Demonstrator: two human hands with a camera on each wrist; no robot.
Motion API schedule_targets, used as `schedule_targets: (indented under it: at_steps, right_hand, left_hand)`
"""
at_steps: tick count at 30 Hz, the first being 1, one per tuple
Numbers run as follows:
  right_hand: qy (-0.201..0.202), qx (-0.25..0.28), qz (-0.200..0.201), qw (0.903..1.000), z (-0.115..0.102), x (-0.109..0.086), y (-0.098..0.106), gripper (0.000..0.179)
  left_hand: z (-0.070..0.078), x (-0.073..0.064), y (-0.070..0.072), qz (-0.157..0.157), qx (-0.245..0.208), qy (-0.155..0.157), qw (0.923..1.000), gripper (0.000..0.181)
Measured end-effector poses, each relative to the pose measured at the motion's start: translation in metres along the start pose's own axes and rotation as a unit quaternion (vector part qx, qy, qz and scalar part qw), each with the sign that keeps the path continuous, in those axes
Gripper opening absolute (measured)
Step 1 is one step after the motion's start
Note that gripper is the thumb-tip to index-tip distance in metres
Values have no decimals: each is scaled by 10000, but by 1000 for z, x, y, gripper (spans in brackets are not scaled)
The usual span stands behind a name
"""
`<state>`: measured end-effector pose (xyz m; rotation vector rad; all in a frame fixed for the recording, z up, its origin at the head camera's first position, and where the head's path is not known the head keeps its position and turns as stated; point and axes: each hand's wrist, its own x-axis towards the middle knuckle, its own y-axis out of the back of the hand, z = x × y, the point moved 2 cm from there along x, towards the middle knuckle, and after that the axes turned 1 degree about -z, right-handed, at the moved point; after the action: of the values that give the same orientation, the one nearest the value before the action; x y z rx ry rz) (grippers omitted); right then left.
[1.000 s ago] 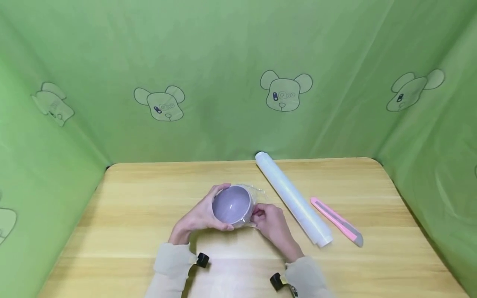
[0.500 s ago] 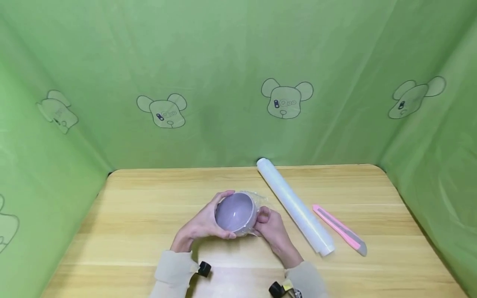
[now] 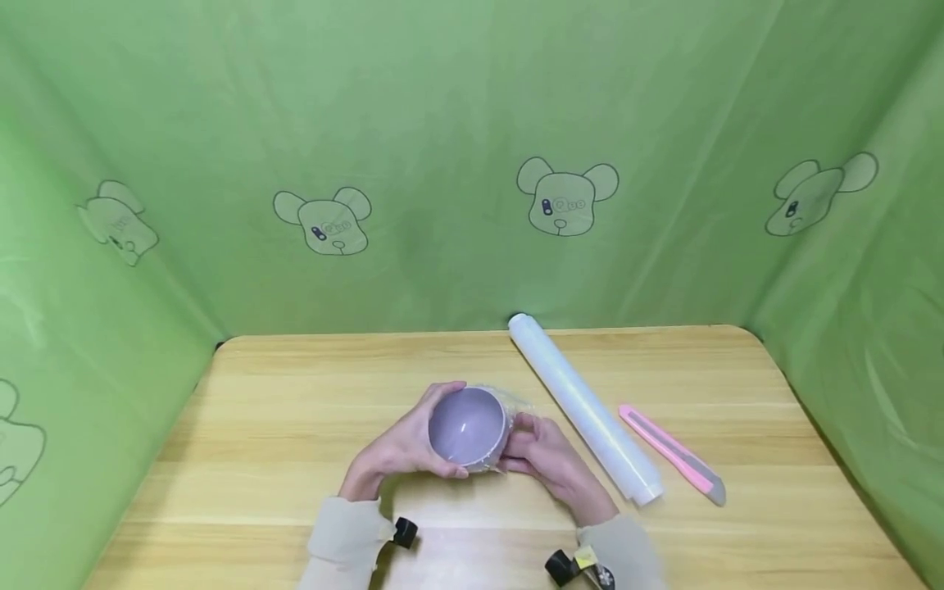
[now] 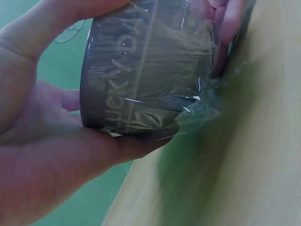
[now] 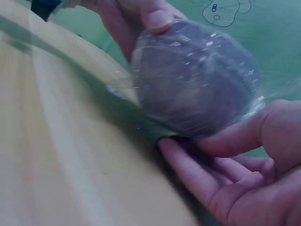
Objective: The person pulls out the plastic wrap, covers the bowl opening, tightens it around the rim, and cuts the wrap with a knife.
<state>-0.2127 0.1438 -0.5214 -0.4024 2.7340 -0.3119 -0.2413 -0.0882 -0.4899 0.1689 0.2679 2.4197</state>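
My left hand [image 3: 401, 438] grips a lavender bowl [image 3: 463, 426] by its side, thumb near me and fingers on the far side. The bowl is tilted, its mouth facing me and to the left. Clear cling film [image 4: 200, 110] wraps its lettered outer wall and sticks out loosely past the base. In the right wrist view the film lies wrinkled and shiny across the bowl's underside. My right hand [image 3: 549, 455] is at the base, thumb and finger pinching at the gathered film; the fingertips are partly hidden behind the bowl in the head view.
A long roll of cling film [image 3: 586, 410] lies slanted on the wooden table [image 3: 295, 393], right of the bowl. Beside it is a pink and grey utility knife [image 3: 674, 455]. Green curtains [image 3: 442, 123] with bear faces stand around the table's back and sides.
My right hand's fingers have straightened somewhat and shifted around the base of the bowl. The bowl's mouth has turned slightly. My left hand keeps its grip; the head view has tilted up a little.
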Motion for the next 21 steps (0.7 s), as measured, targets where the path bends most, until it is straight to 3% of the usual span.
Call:
schedule_targets:
  at_steps: [4,7,11,14,17,21]
  right_hand:
    - [460,-969,603,9924,-15,-5,6,45]
    - [718,-1085,1014,9863,-27,-9,12,37]
    - [793,-562,903,9912,-37,-15,15,43]
    - [735,-960,743,9899,-40,-18,13,50]
    - [708,-1561,764,9822,-42,-19,10,40]
    - [729,-1839,1357,9708,-42,-18,13,20]
  left_hand:
    - [1,0,0,-55,128,-67,9999,118]
    - [2,0,1,-74,299,-141,9994,120]
    - [3,-2,2,-149,472,-216,9985,122]
    - [4,-2,2,-286,495,-254,9980,124]
    - [4,-2,2,-474,451,-294,9974,125]
    - [7,-4,3,-785,556,-393,9946,126]
